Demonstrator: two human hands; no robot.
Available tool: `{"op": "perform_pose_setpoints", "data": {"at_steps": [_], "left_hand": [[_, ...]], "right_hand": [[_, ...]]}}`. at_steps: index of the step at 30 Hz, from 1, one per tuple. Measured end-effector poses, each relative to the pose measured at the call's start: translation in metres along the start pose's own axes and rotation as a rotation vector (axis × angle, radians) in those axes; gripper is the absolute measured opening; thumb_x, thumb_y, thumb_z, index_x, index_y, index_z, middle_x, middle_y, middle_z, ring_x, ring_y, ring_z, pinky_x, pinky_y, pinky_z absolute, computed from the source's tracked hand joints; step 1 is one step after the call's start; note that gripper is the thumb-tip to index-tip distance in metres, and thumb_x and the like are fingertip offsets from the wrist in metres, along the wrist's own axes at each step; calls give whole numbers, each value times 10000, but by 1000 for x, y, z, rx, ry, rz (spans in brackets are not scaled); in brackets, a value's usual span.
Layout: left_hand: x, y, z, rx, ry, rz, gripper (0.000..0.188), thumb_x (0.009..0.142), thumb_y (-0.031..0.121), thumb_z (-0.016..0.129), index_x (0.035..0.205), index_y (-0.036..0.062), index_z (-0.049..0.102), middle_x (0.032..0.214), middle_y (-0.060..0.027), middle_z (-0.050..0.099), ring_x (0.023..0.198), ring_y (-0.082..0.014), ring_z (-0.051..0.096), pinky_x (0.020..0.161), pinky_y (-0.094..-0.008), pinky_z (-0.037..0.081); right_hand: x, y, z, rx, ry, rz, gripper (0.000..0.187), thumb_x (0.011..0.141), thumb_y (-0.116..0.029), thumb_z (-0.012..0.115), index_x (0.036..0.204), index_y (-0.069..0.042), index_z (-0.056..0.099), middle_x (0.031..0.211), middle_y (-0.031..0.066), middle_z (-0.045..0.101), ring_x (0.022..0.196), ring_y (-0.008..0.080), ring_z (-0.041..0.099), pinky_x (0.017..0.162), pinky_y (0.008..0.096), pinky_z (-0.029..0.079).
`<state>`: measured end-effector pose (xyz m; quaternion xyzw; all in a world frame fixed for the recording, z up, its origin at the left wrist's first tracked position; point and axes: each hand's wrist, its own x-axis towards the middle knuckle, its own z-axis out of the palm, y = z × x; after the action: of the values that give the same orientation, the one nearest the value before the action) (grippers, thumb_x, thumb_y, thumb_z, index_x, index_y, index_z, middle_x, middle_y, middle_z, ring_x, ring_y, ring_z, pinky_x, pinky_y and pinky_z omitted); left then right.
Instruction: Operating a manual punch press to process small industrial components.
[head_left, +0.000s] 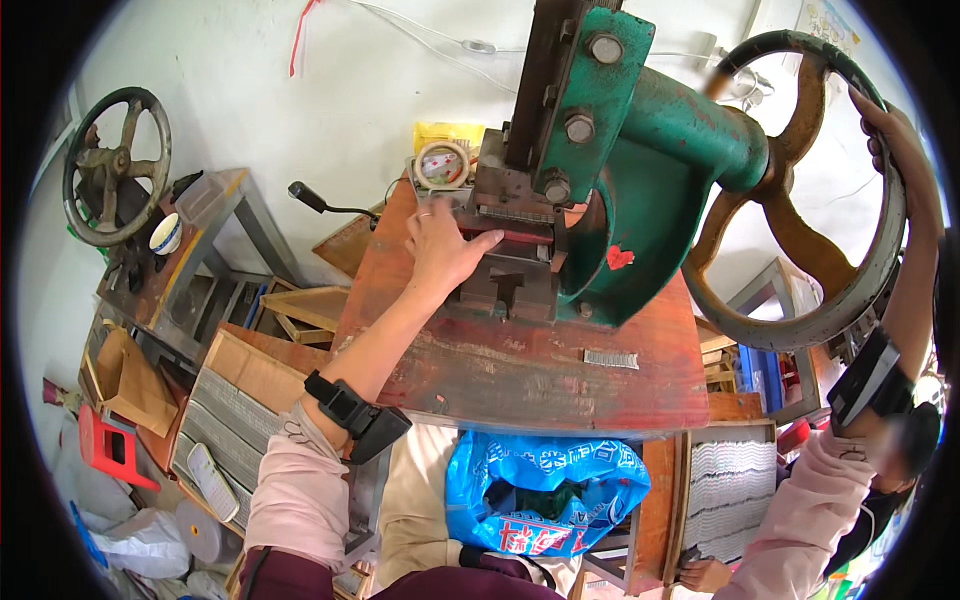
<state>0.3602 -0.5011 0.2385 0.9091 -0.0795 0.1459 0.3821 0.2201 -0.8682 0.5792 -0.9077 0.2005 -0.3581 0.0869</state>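
Red, slender and straight-edged, a bar (pixel 522 237) of a material I cannot tell sits in the grey steel die block beneath the ram of the green cast-metal press (pixel 660 225), just left of the press's curved frame. Its long axis runs crosswise, left to right, with the right end toward that frame and the left end toward the bare left hand (pixel 440 245). Of the 2 hands, the left is by far the nearer: it reaches in from the press's open left side, its thumb lying along the bar and its other fingers spread and slightly bent farther left. Whether it pinches the bar or only steadies it, I cannot tell. Well apart, on the opposite side of the press, the right hand (pixel 893 150) is raised, its fingers curled around the outer rim of the large grey-rimmed, brown-spoked handwheel (pixel 776 180). The bar thus lies left of the right hand and lower than it, with the press's green body between the 2. On the worn red-brown wooden table (pixel 480 375), in front of the press, 1 small silvery ridged strip (pixel 611 358) lies apart from both hands.
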Motion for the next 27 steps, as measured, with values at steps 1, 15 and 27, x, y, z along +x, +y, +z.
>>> {"op": "perform_pose_setpoints", "data": {"at_steps": [1, 15, 27], "left_hand": [[0, 0, 2, -99, 75, -61, 905, 665, 394, 793, 1297, -66, 338, 1297, -258, 326, 1240, -391, 280, 1010, -507, 266], [0, -15, 22, -689, 79, -85, 1033, 640, 249, 848, 1207, -130, 72, 1250, -283, 287, 1208, -292, 319, 1026, -343, 275], [-3, -11, 19, -251, 299, 162, 1018, 675, 264, 810, 1282, -162, 113, 1230, -296, 352, 1175, -380, 354, 1016, -426, 287]], "right_hand": [[-1, 6, -1, 5, -84, 28, 486, 783, -543, 640, 815, -66, 548, 612, -13, 489, 516, 21, 456, 449, 173, 364], [-230, 16, 201, 870, 859, 166, 452, 869, -45, 588, 1242, 68, 359, 938, 129, 563, 663, 149, 581, 624, 257, 513], [-112, 6, 23, 234, 181, 55, 278, 848, -302, 565, 849, -25, 535, 556, 17, 480, 469, 112, 481, 461, 263, 393]]}}
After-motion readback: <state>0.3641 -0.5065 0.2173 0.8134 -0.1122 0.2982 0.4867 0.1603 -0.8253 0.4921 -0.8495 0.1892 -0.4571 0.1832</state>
